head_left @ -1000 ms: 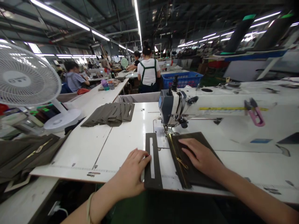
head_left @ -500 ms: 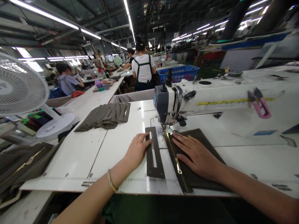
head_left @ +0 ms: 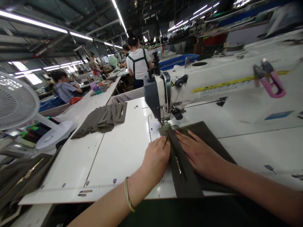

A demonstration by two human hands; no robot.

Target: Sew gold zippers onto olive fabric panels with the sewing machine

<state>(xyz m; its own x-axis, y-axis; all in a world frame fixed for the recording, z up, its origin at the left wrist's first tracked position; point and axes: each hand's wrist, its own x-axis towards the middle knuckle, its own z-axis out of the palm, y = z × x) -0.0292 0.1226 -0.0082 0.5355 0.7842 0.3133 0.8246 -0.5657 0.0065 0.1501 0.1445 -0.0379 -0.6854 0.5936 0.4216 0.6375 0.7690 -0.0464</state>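
Note:
A dark olive slotted strip (head_left: 188, 189) lies over the zipper of a dark fabric panel (head_left: 203, 130), its top end at the presser foot of the sewing machine (head_left: 153, 94). Through the slot shows a gold zipper pull (head_left: 178, 164). My left hand (head_left: 157, 157) has its fingers bent and closed at the strip's left edge, near the upper end; the thumb is hidden. Flat on the panel, my right hand (head_left: 201, 156) rests with fingers stretched out, its fingertips beside the strip's right edge.
A fanned pile of slotted strips (head_left: 101, 118) lies left on the white table (head_left: 115, 157). Further left stand a white fan (head_left: 16, 101) and more zippered fabric (head_left: 23, 173). Pink-handled snips (head_left: 272, 82) sit on the machine arm. A person (head_left: 138, 63) works ahead.
My left hand has moved the slotted strip rightward from the bare table onto the zipper of the panel. My right hand stays flat on the panel. The camera view has shifted slightly.

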